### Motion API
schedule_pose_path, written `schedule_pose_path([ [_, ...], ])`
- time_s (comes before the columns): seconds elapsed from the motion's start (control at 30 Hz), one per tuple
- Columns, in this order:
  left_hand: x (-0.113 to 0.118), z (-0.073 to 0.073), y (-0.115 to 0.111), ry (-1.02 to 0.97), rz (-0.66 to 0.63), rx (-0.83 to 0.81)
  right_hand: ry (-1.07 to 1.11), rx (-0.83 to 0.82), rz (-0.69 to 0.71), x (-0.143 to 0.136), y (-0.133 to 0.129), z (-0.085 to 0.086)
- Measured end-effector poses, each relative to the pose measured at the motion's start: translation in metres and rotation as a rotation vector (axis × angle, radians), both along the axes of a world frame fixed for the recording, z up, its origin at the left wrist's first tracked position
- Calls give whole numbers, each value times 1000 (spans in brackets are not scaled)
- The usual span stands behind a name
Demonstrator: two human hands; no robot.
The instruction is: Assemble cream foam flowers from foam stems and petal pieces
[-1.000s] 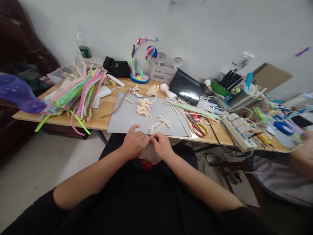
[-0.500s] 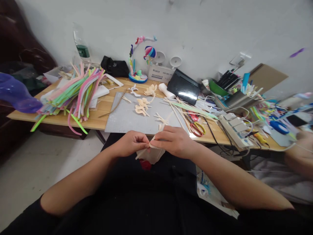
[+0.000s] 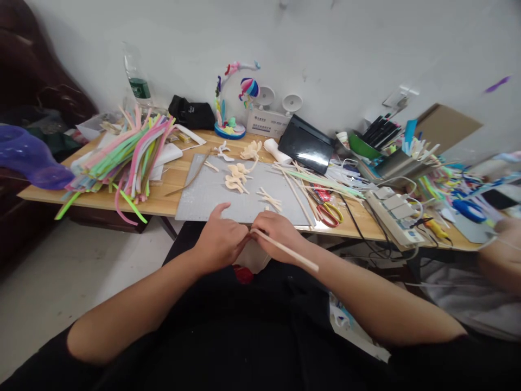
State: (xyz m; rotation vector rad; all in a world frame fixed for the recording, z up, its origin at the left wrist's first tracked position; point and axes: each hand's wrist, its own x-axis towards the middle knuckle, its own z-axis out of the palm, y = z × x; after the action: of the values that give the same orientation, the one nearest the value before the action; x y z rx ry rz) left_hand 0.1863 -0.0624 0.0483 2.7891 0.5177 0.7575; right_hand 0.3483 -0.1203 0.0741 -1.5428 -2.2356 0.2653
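A cream pipe cleaner [image 3: 288, 251] runs from between my fingertips, its free end slanting down over my right wrist. My left hand [image 3: 223, 239] is closed around its near end, thumb sticking up. Against it, my right hand [image 3: 277, 233] is closed on the same pipe cleaner; the pinched part is hidden. Both hands are just off the table's front edge, above my lap. Beyond them, curled cream pipe-cleaner pieces [image 3: 236, 178] lie on a grey mat [image 3: 203, 198], with short cream pieces [image 3: 269, 199] nearer my right hand.
Bundled coloured pipe cleaners [image 3: 130, 157] lie at the left beside a purple balloon-like object [image 3: 32, 157]. Scissors [image 3: 330, 214], loose stems and a power strip [image 3: 394, 217] sit to the right. A small balloon-decorated model [image 3: 230, 127] stands at the back. Another person's arm [image 3: 502, 255] shows far right.
My hands have turned inward and drawn together, with my left thumb now raised. The pipe cleaner has swung so that its free end points right and down over my right wrist.
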Motion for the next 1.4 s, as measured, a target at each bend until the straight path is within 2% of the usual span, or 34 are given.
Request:
schedule_pose_path([
  [0.07,3,-8,0,17,57,173,213,-188,-208,-4,4,-16],
  [0.1,4,-13,1,19,77,201,326,-267,-289,-6,6,-24],
  [0.17,6,-24,5,16,113,149,446,-326,-397,-9,9,-35],
  [0.27,6,-36,10,16,148,-118,392,-267,-428,-11,12,-39],
  [0.37,6,-35,11,-33,189,-467,320,-188,-320,-10,13,-33],
  [0.43,6,-32,9,-148,227,-741,348,-160,-288,-10,12,-30],
  [0.57,9,-29,4,-534,264,-1223,482,-52,-346,-14,7,-30],
  [0.7,11,-26,2,-851,219,-1496,423,141,-338,-24,-4,-43],
  [0.83,13,-19,-3,-992,231,-1692,274,230,-253,-32,-16,-62],
  [0.9,14,-17,-6,-998,232,-1733,245,217,-201,-32,-19,-64],
  [0.97,14,-16,-7,-953,207,-1686,274,199,-159,-28,-19,-60],
  [1.03,13,-15,-9,-855,171,-1544,361,197,-166,-22,-16,-48],
  [1.13,11,-13,-11,-627,141,-1330,458,201,-250,-14,-9,-28],
  [1.23,9,-11,-13,-371,105,-1243,311,128,-272,-11,-2,-12],
  [1.33,9,-12,-13,-171,68,-1186,50,-16,-191,-10,4,-3],
  [1.4,10,-14,-12,-116,72,-1206,-99,-93,-131,-10,5,-1],
])
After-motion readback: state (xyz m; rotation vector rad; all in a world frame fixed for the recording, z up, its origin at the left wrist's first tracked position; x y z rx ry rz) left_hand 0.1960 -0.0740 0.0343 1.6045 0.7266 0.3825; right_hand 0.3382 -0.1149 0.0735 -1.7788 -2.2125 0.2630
